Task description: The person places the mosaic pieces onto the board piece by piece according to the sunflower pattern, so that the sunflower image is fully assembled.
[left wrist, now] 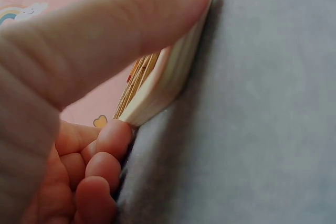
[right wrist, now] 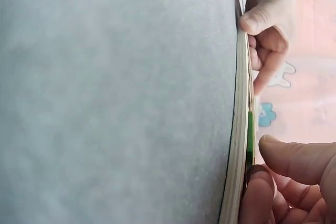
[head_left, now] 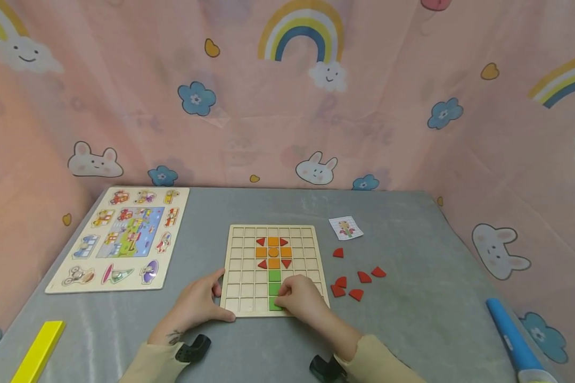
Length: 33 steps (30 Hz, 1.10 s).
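Observation:
A square wooden grid board (head_left: 247, 276) lies before me, bearing several orange squares, an orange round piece (head_left: 273, 252), red three-cornered pieces and a column of green square tiles (head_left: 274, 276). My left hand (head_left: 198, 300) grips the board's near left corner, thumb along the front edge and fingers at the left side. Over the front rows, my right hand (head_left: 302, 299) has its fingertips at the nearest green tile (head_left: 273, 304) and partly covers it. In the right wrist view a finger meets the end of the green tile (right wrist: 250, 135), while the thumb stands apart from it.
Several loose red pieces (head_left: 356, 294) lie right of the board. Behind them is a small picture card (head_left: 346, 229). A large picture puzzle board (head_left: 174, 255) lies at left, with a yellow bar (head_left: 39, 348) in front. A blue tube-like object (head_left: 515, 335) lies at the right edge.

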Motion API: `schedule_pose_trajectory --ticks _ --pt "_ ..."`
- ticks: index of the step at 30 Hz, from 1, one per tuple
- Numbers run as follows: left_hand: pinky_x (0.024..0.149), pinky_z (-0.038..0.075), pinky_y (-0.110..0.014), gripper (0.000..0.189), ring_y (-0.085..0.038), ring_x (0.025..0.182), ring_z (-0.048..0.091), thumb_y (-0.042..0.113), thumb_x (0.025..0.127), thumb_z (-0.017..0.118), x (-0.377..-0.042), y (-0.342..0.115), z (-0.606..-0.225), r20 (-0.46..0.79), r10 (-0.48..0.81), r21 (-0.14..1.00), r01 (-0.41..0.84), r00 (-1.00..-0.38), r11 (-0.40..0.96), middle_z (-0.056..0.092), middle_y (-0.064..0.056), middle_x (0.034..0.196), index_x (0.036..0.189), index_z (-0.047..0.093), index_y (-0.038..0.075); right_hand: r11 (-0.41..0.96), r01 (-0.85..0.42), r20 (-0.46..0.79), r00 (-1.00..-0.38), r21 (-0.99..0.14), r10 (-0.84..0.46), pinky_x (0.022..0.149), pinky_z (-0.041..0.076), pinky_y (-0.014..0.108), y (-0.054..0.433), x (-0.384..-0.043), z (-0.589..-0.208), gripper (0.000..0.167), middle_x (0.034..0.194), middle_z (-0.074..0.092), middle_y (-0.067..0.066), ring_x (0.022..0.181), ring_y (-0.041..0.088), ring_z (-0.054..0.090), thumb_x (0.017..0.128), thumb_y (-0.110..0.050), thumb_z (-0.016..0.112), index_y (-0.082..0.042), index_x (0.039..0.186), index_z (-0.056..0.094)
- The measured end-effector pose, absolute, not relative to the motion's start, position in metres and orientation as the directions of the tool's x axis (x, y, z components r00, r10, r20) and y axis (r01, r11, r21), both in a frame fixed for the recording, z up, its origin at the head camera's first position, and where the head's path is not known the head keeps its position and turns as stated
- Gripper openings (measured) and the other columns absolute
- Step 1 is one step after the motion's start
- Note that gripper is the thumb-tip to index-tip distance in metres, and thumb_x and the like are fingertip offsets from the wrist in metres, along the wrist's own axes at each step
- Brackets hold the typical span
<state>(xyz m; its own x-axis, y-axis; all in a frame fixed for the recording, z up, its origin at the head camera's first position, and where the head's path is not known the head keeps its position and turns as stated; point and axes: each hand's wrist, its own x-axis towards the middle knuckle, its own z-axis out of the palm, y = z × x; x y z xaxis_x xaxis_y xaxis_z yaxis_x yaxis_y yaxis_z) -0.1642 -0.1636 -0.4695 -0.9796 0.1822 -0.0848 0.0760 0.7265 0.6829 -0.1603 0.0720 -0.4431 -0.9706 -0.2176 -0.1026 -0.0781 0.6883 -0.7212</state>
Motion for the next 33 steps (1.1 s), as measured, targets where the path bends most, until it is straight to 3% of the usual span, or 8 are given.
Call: schedule_pose_trajectory --ticks 5,10,14,18,24,33 --pt "0.055 0.032 -0.023 0.113 -0.010 0.059 0.040 0.032 0.040 0.092 -0.165 -0.162 -0.468 -0.084 0.182 0.685 0.076 -0.980 0.725 0.049 0.007 0.072 0.137 0.043 0.004 0.732 -0.058 -0.113 -0.977 -0.679 -0.182 0.050 0.036 0.025 0.082 -0.165 -0.428 0.008 0.060 0.052 -0.002 0.057 0.012 0.046 0.074 -0.012 0.073 -0.009 0.071 0.066" --pt "0.055 0.032 -0.023 0.113 -0.010 0.060 0.040 0.031 0.040 0.092 -0.166 -0.162 -0.468 -0.084 0.183 0.687 0.076 -0.980 0.723 0.048 0.006 0.072 0.137 0.043 0.004 0.802 -0.037 -0.093 -0.989 -0.596 -0.114 0.058 0.042 0.030 0.120 -0.192 -0.403 0.014 0.077 0.061 0.004 0.068 0.015 0.052 0.081 -0.016 0.068 -0.005 0.089 0.069" --pt "0.055 0.031 -0.024 0.113 -0.011 0.060 0.040 0.030 0.040 0.092 -0.166 -0.162 -0.467 -0.096 0.179 0.693 0.063 -0.979 0.718 0.049 0.005 0.072 0.138 0.042 0.004 0.884 -0.068 -0.053 -0.993 -0.463 -0.105 0.067 0.048 0.036 0.155 -0.221 -0.399 0.024 0.090 0.066 0.013 0.077 0.021 0.060 0.084 -0.012 0.063 0.002 0.103 0.067" --pt "0.054 0.031 -0.024 0.111 -0.012 0.060 0.040 0.028 0.041 0.092 -0.165 -0.163 -0.467 -0.111 0.176 0.703 0.048 -0.978 0.710 0.049 0.003 0.072 0.138 0.043 0.005 0.947 -0.090 -0.112 -0.985 -0.309 -0.131 0.075 0.049 0.042 0.178 -0.240 -0.409 0.027 0.100 0.067 0.015 0.086 0.025 0.063 0.086 -0.011 0.062 0.002 0.109 0.065" --pt "0.055 0.032 -0.024 0.111 -0.013 0.061 0.042 0.028 0.041 0.092 -0.164 -0.162 -0.468 -0.129 0.168 0.711 0.027 -0.977 0.702 0.050 0.004 0.073 0.138 0.043 0.005 0.960 -0.223 -0.169 -0.953 -0.168 -0.251 0.077 0.047 0.044 0.189 -0.247 -0.430 0.021 0.098 0.065 0.012 0.088 0.026 0.060 0.083 -0.003 0.061 -0.006 0.103 0.066" --pt "0.054 0.031 -0.024 0.112 -0.013 0.060 0.041 0.028 0.040 0.093 -0.164 -0.162 -0.469 -0.128 0.162 0.714 0.022 -0.979 0.700 0.050 0.003 0.073 0.138 0.042 0.006 0.963 -0.129 -0.171 -0.970 -0.238 -0.172 0.064 0.045 0.037 0.193 -0.242 -0.436 0.009 0.078 0.060 0.005 0.070 0.020 0.054 0.077 -0.001 0.066 -0.005 0.084 0.062"
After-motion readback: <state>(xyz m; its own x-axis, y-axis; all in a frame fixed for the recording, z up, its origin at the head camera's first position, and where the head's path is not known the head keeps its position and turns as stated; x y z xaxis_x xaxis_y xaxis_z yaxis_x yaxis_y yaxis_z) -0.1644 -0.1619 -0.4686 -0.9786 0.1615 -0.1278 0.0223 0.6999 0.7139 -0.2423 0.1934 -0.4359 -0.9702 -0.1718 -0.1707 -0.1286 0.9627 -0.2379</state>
